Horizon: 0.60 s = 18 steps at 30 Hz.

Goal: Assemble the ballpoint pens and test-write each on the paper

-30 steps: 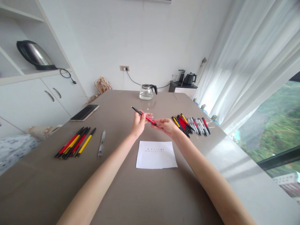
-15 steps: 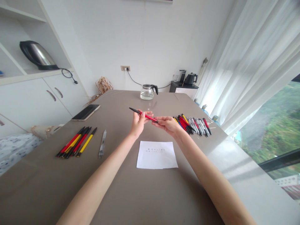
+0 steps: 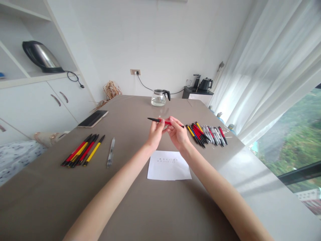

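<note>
A red pen [image 3: 168, 123] with black ends is held between both hands above the table, its long black end pointing left. My left hand [image 3: 155, 134] pinches it near that black end. My right hand [image 3: 178, 134] grips the red barrel farther right, and the other black end sticks out past its fingers. Below the hands lies a white sheet of paper [image 3: 168, 170] with small writing along its upper part. To the right, several pens [image 3: 199, 134] in red, yellow, blue and clear plastic lie in a loose row.
Several red and yellow pens [image 3: 81, 150] are grouped at the left, with a clear pen [image 3: 110, 152] beside them. A phone [image 3: 93, 118] lies behind. A glass pot [image 3: 158, 100] with clear liquid stands at the table's [image 3: 130, 214] far end.
My right hand has moved from the pen's right tip onto its red barrel, fingers now curled around it. The pen and my left hand have shifted slightly right.
</note>
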{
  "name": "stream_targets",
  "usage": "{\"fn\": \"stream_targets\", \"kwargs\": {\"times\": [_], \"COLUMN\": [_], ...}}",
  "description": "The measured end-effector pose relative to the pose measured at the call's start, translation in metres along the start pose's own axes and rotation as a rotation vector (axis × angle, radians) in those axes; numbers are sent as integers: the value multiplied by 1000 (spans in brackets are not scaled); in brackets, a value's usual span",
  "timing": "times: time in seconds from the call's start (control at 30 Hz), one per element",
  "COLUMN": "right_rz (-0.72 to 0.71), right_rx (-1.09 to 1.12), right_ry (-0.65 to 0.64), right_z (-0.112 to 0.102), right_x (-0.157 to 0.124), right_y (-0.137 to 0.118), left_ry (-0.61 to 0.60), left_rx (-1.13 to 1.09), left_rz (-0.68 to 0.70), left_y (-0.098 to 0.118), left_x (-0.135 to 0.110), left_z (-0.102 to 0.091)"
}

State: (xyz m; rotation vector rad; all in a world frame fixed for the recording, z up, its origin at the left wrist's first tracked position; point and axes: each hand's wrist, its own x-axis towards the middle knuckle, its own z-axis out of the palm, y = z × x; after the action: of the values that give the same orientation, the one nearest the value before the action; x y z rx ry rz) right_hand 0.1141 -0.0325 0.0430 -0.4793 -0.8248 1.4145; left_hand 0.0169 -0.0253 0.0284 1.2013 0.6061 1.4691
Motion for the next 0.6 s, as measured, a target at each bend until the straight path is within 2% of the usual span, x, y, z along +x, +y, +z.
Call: {"fn": "stream_targets", "kwargs": {"times": [0.07,0.17,0.23,0.3,0.37,0.47,0.53,0.6], "right_rz": [-20,-52,-109,-180,-231,-293,-259,-149], "right_rx": [26,10,-3,2,17,40,54,68], "right_ry": [60,149,230,326,406,468,520,540], "right_z": [0,-3,-6,-10,-17,-26,-30,-29], "right_x": [0,3,7,11,15,20,21,20], "right_y": [-1,-9,-18,-29,-38,-48,-51,-51], "left_ry": [-58,-216,-322,-435,-618,-922,-1028,-1068], "left_rx": [115,341,534,768,984,1194,1288,1329], "left_rz": [-38,-35,-1,-31,-150,-304,-338,-360], "left_y": [3,10,16,20,21,15,10,5], "left_x": [-2,-6,-9,-12,-15,-17,-16,-15], "left_z": [5,10,11,10,7,2,-2,-5]}}
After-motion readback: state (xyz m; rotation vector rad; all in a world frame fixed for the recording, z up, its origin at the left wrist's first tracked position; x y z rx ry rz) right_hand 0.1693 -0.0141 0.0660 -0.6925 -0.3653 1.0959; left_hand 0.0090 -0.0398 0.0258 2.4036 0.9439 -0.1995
